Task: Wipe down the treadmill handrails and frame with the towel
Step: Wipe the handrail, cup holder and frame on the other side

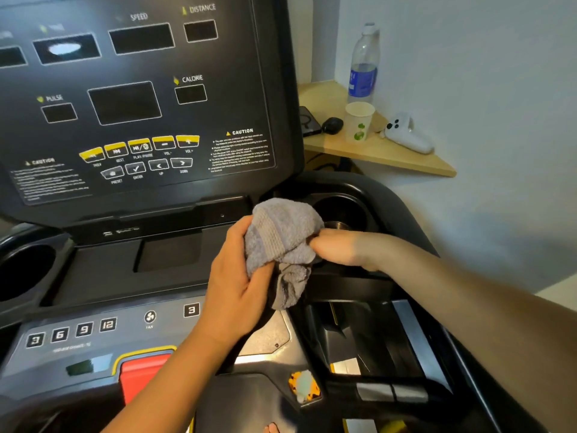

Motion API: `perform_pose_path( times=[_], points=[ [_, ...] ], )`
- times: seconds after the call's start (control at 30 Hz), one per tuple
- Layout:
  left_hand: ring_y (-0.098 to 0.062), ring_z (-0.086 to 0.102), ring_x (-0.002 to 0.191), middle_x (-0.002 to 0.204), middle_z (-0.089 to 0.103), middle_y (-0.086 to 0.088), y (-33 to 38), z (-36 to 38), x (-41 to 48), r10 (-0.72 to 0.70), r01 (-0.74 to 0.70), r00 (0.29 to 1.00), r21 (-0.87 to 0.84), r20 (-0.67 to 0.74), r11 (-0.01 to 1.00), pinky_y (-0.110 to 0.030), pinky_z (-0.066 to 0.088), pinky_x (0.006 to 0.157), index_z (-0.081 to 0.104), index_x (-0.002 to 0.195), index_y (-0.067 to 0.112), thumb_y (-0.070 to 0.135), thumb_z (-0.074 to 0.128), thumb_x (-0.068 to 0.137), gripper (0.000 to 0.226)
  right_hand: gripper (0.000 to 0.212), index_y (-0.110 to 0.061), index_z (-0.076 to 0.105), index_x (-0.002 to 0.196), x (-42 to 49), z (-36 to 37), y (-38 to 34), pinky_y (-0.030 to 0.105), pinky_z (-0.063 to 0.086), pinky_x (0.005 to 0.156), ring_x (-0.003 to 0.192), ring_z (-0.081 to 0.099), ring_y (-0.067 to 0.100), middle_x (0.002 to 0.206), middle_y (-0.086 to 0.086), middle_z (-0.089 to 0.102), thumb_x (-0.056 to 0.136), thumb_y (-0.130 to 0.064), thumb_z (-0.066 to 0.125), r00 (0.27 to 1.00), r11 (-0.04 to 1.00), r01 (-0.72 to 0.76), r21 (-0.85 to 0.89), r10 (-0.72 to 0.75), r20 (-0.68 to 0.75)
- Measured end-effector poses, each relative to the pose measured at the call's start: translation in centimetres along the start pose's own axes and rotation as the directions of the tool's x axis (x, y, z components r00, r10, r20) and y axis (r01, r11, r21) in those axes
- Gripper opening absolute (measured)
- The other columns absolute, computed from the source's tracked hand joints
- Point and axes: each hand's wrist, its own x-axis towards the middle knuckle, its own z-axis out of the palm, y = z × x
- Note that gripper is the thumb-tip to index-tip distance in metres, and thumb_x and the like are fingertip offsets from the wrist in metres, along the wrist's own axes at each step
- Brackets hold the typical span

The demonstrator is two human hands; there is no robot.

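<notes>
Bunching above the right side of the treadmill console, the towel is a grey-lilac terry cloth with a flatter woven band across its dome and a crumpled tail hanging below. The left hand is closed round its left and lower part, thumb pressed against the cloth; the right hand pinches the right edge, its fingers hidden in the folds. Both hands meet on the towel, just near of the round right cup holder, a deep glossy black well.

The console is a flat dark panel with matt black windows outlined in white, yellow-topped keys and white lettering. Nearer, a grey strip carries square numbered buttons, and a red stop pad sits in a yellow frame. To the far right, a pale wooden corner shelf holds a clear plastic bottle with a blue label, a white paper cup and a smooth white controller.
</notes>
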Motion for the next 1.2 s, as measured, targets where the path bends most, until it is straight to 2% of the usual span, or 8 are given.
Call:
perform_pose_path(
  times=[0.23,0.37,0.53,0.63,0.77,0.9,1.03,1.2],
  points=[
    [0.007,0.053,0.111,0.125,0.050,0.024,0.2,0.0,-0.5,0.018,-0.019,0.999,0.016,0.038,1.000,-0.007,0.041,0.090,0.037,0.137,0.026,0.029,0.049,0.092,0.046,0.024,-0.022,0.061,0.091,-3.3,0.4,2.6,0.037,0.049,0.084,0.087,0.059,0.017,0.089,0.000,0.063,0.096,-0.040,0.046,0.952,0.976,0.205,-0.074,-0.216,-0.216],
    [-0.001,0.051,0.117,0.126,0.052,0.017,-0.4,0.1,-0.7,0.011,-0.026,0.991,0.115,0.137,0.993,-0.015,0.041,0.096,0.033,0.139,0.039,0.036,0.046,0.092,0.050,0.032,-0.024,0.054,0.091,-6.1,-2.0,4.5,0.029,0.043,0.059,0.068,0.059,0.013,0.075,-0.002,0.060,0.099,-0.048,0.036,0.960,0.848,-0.046,-0.529,-0.109,-0.258],
    [-0.001,0.049,0.115,0.125,0.051,0.012,-0.6,0.2,-0.5,-0.022,-0.001,0.989,0.156,0.145,0.988,-0.008,0.037,0.095,0.034,0.142,0.034,0.037,0.045,0.092,0.051,0.034,-0.020,0.060,0.109,-1.7,-0.3,1.1,0.034,0.043,0.084,0.097,0.057,0.020,0.113,0.009,0.061,0.104,-0.034,0.029,1.000,0.870,0.003,-0.494,-0.012,-0.016],
    [-0.004,0.052,0.116,0.126,0.053,0.010,-0.6,0.4,-0.3,-0.033,0.020,0.994,0.125,0.101,0.992,-0.017,0.043,0.097,0.038,0.141,0.026,0.034,0.045,0.094,0.048,0.034,0.000,0.051,0.129,1.1,0.9,-0.1,0.039,0.036,0.101,0.122,0.049,0.031,0.132,0.018,0.052,0.104,-0.015,0.033,0.999,0.845,-0.022,-0.534,-0.002,-0.045],
    [0.001,0.049,0.118,0.128,0.051,0.014,-0.5,0.6,-0.2,-0.021,0.004,0.993,0.151,0.112,0.989,-0.007,0.036,0.096,0.037,0.143,0.026,0.035,0.045,0.095,0.050,0.033,-0.005,0.057,0.110,-2.2,0.4,1.1,0.034,0.044,0.089,0.095,0.055,0.022,0.101,0.008,0.057,0.105,-0.021,0.029,0.993,0.916,0.097,-0.390,-0.115,-0.023],
    [0.003,0.049,0.117,0.124,0.049,0.022,-0.5,0.3,-0.4,-0.020,0.001,0.994,0.168,0.110,0.986,-0.004,0.035,0.093,0.037,0.142,0.031,0.038,0.045,0.093,0.049,0.033,-0.021,0.052,0.083,-5.1,-0.1,3.7,0.028,0.036,0.055,0.061,0.052,0.012,0.069,-0.002,0.054,0.102,-0.040,0.033,0.905,0.799,0.119,-0.589,-0.331,-0.266],
    [0.003,0.046,0.111,0.117,0.046,0.020,-0.5,0.4,-0.4,0.021,-0.056,0.988,0.229,0.151,0.972,-0.003,0.031,0.091,0.039,0.139,0.030,0.035,0.046,0.091,0.049,0.033,-0.030,0.030,0.066,-7.4,-3.2,9.4,0.032,0.040,0.059,0.067,0.044,0.013,0.070,-0.005,0.040,0.096,-0.039,0.038,0.854,0.707,-0.147,-0.692,-0.262,-0.449],
    [-0.008,0.043,0.099,0.115,0.053,0.008,-0.3,0.7,0.2,0.054,-0.155,0.966,0.400,0.252,0.903,-0.015,0.033,0.086,0.051,0.133,0.021,0.032,0.048,0.088,0.046,0.019,-0.016,0.055,0.099,-2.6,-6.4,12.4,0.034,0.040,0.066,0.083,0.057,0.031,0.094,0.011,0.058,0.098,-0.028,0.040,0.675,0.819,-0.351,-0.455,-0.116,-0.729]
  ],
)
